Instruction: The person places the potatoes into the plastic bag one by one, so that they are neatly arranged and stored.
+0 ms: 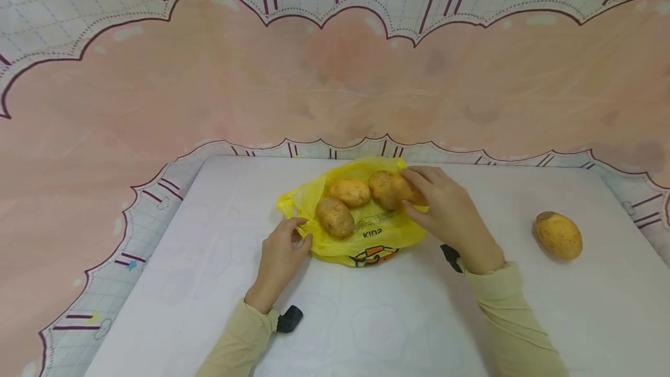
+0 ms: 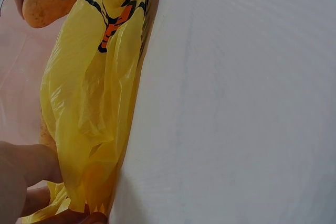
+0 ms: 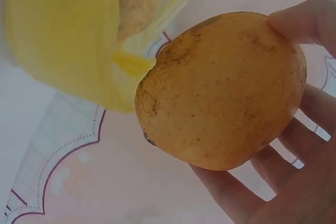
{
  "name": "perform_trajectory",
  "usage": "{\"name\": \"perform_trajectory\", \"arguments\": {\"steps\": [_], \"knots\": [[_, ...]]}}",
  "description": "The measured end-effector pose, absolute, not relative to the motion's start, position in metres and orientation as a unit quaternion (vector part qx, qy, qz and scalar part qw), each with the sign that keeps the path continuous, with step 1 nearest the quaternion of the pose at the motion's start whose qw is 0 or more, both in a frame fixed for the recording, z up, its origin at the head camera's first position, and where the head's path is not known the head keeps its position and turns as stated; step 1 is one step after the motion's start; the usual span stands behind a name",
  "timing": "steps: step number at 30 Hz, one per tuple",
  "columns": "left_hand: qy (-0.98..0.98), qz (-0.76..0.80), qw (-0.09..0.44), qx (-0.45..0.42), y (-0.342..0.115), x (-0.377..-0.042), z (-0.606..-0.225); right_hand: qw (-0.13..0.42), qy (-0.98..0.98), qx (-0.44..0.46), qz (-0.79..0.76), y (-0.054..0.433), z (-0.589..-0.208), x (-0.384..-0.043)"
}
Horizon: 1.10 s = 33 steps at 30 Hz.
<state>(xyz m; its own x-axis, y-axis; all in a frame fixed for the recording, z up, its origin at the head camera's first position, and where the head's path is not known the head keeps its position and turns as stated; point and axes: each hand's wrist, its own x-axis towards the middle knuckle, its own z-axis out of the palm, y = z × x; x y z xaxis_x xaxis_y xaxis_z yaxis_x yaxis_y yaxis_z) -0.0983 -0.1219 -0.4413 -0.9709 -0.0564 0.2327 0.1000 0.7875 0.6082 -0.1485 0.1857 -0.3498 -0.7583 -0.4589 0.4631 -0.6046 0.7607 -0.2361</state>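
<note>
A yellow plastic bag [image 1: 387, 237] with printed lettering and an orange-and-black figure lies spread on the table. Two potatoes, an upper one [image 1: 349, 192] and a lower one [image 1: 335, 217], are on its left part, with another potato [image 1: 382, 189] to their right. My left hand [image 1: 280, 255] pinches the bag's left edge; the left wrist view shows thumb and fingers on the plastic. Over the bag's right side, my right hand [image 1: 445, 205] grips a potato [image 3: 220, 93] between thumb and fingers, and this potato partly overlaps the one beside it in the head view.
A single potato [image 1: 559, 235] lies on the white table [image 1: 366, 319], to the right of the right hand. Behind the table hangs a peach and white patterned cloth [image 1: 314, 86], which also shows along the table's sides.
</note>
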Motion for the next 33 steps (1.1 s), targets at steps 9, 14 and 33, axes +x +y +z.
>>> {"name": "perform_trajectory", "arguments": {"steps": [9, 14, 33], "knots": [[-0.938, -0.328, 0.115, -0.007, -0.122, -0.098, -0.441, 0.172, -0.918, 0.300, 0.196, 0.172, -0.354, -0.147], [-0.938, -0.328, 0.114, -0.007, -0.122, -0.098, -0.440, 0.168, -0.915, 0.313, 0.191, 0.166, -0.360, -0.148], [-0.938, -0.321, 0.126, -0.012, -0.122, -0.099, -0.443, 0.148, -0.911, 0.338, 0.183, 0.148, -0.375, -0.151]]}}
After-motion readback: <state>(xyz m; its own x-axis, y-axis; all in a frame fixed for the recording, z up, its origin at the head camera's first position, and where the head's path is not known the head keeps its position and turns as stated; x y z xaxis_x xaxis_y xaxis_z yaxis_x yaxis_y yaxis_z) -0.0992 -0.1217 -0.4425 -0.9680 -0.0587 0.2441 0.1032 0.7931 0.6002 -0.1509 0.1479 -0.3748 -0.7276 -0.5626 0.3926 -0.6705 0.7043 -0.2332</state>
